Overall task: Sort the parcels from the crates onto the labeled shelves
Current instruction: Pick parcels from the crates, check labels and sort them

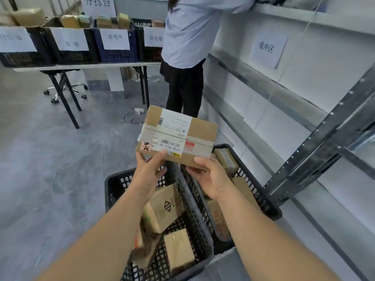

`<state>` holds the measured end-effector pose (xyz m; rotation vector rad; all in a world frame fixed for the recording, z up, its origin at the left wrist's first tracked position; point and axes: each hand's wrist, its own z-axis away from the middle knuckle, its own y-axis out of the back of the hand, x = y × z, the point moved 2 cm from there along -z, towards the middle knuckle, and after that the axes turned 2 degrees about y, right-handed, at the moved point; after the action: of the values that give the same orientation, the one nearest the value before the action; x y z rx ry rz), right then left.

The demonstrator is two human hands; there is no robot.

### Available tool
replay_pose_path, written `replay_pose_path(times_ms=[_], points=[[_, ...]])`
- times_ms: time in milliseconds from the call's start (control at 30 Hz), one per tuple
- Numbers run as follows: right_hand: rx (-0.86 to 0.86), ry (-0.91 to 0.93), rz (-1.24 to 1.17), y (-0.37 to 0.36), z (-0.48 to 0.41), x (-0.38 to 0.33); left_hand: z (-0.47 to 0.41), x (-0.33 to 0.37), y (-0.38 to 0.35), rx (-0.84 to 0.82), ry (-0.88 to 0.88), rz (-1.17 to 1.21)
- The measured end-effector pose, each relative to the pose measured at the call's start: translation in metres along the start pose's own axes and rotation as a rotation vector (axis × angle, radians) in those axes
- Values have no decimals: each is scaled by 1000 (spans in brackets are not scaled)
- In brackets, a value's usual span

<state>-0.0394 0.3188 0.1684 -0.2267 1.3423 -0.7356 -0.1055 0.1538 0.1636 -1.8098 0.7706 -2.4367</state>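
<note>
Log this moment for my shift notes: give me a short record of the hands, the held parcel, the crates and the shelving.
parcel: taped cardboard box with shipping labels, held above the crates
left hand: grips its near left corner
right hand: grips its near right edge
floor: black left crate and right crate, both holding parcels
shelving: metal rack at right, paper sign on it
nearby: another person at the rack

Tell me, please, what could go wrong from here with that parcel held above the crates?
The left hand and right hand grip the parcel only at its near edge, so it could tip forward and drop. Another person stands at the shelves ahead; moving there might cause a bump.
</note>
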Motion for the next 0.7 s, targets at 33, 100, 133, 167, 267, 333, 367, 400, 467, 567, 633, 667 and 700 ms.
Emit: replay_pose_path(times_ms=[33,100,133,167,267,333,367,400,467,567,633,667,700], points=[[17,10,-3,2,3,1,-1,0,-8,-26,5,34],[45,20,-25,9,10,2,0,-2,-27,-113,24,26],[62,7,-39,10,12,3,1,-4,-33,-143,26,8],[80,-2,-39,12,17,0,1,-5,-40,-167,27,-2],[104,-12,142,21,29,-10,2,3,-54,-194,7,0],[111,-12,365,29,41,-22,2,14,-61,-216,-17,-14],[124,-1,448,34,48,-29,3,19,-64,-227,-32,-34],[135,19,509,38,55,-37,2,24,-67,-239,-47,-67],[163,72,592,49,72,-53,4,32,-71,-270,-68,-143],[175,158,717,62,103,-78,10,37,-79,-335,-82,-237],[164,205,778,69,127,-91,22,35,-91,-404,-86,-305],[155,230,799,72,139,-97,30,33,-98,-444,-83,-339],[157,250,821,76,151,-101,39,30,-107,-482,-74,-367]])
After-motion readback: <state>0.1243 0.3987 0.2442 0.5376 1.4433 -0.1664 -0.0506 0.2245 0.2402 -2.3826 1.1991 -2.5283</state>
